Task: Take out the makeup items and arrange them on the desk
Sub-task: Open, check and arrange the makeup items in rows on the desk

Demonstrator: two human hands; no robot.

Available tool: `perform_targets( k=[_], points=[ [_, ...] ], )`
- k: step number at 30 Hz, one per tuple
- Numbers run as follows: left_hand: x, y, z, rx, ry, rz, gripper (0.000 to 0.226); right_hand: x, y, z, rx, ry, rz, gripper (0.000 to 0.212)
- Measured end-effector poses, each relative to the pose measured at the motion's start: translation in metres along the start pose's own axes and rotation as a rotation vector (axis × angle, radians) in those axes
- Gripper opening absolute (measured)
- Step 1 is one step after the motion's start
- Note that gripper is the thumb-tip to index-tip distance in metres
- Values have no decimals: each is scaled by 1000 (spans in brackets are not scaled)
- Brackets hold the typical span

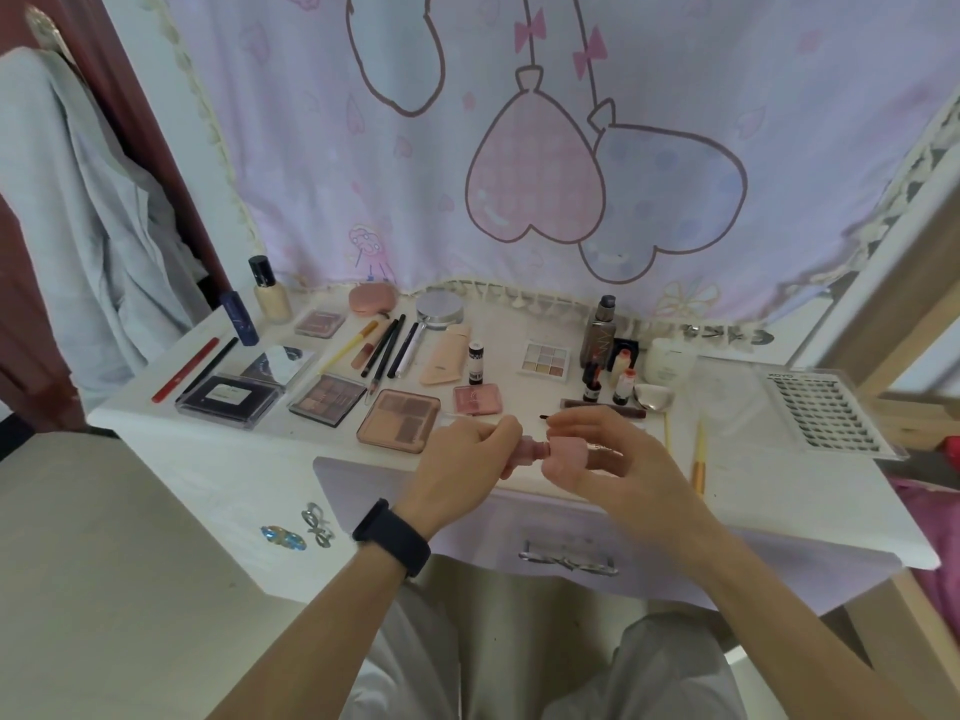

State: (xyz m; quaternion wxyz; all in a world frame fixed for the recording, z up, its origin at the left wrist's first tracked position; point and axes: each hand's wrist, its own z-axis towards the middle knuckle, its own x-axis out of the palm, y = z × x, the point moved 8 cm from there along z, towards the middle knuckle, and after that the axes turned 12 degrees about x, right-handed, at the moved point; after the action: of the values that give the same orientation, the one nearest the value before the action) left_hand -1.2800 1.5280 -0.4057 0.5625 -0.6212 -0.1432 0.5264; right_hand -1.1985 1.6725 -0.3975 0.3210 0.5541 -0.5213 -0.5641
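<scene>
Over the front edge of the white desk (218, 449) my left hand (467, 449) grips a small pink bottle (532, 450) by its body. My right hand (597, 449) holds the bottle's pink cap (567, 450) at the other end. Laid out on the desk are a brown eyeshadow palette (399, 420), a darker palette (326, 399), a black case (228, 398), a pink blush (477, 399), a pastel palette (545, 360), a beige tube (447, 354) and several pencils (387, 350).
A foundation bottle (270, 293) and a blue tube (239, 317) stand at the back left. A clear lash tray (826, 410), a white jar (667, 360) and small bottles (605, 335) sit at the right. The drawer handle (569, 561) is below my hands. A curtain hangs behind.
</scene>
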Motion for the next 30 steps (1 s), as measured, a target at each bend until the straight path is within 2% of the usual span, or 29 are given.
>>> perform_targets(
  k=[2, 4, 7, 14, 18, 26, 30],
  points=[
    [1, -1, 0, 10, -6, 11, 61, 1, -4, 3, 74, 23, 22, 28],
    [1, -2, 1, 31, -6, 19, 59, 0, -4, 3, 89, 24, 11, 18],
    [-1, 0, 1, 13, 10, -4, 57, -3, 4, -3, -3, 4, -81, 13],
    [2, 5, -2, -111, 38, -170, 51, -7, 26, -18, -306, -132, -145, 36],
    [1, 5, -2, -106, 53, -161, 46, -10, 29, -18, -333, -146, -117, 37],
    [2, 4, -1, -159, 116, -135, 51, -12, 38, -20, -367, -113, -123, 38],
    [-8, 16, -1, -271, 30, -223, 42, -31, 36, -23, -362, -149, -4, 30]
  ],
)
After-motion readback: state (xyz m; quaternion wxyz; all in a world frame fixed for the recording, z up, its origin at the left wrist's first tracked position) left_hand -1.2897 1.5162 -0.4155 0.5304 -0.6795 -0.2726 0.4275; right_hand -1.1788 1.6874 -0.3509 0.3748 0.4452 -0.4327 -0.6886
